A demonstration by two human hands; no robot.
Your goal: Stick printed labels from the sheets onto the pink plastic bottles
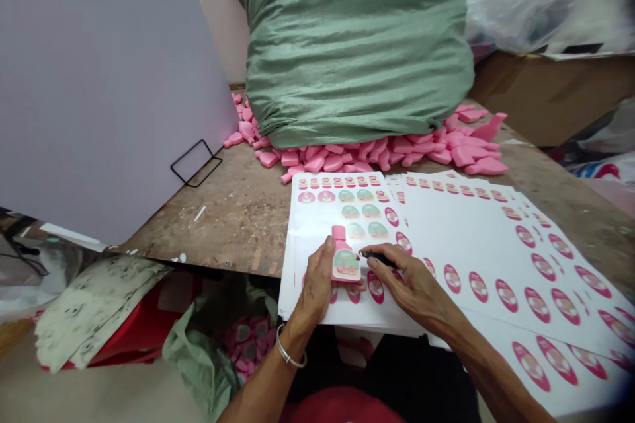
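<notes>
Bottle [342,253]: gripped in my left hand [316,282] over the sheets [316,225]; looks light, stiff, perhaps slippery.
Best hold: by its side edges, clear of the label [346,266].
Right hand [407,277]: closed round a black tool [380,257], tip near the label.

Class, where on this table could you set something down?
On the speckled wood between the black wire frame and the sticker sheets; a narrower strip runs right of the sheets. Crowded: the back, where pink pieces spread around the green sack's base.
</notes>
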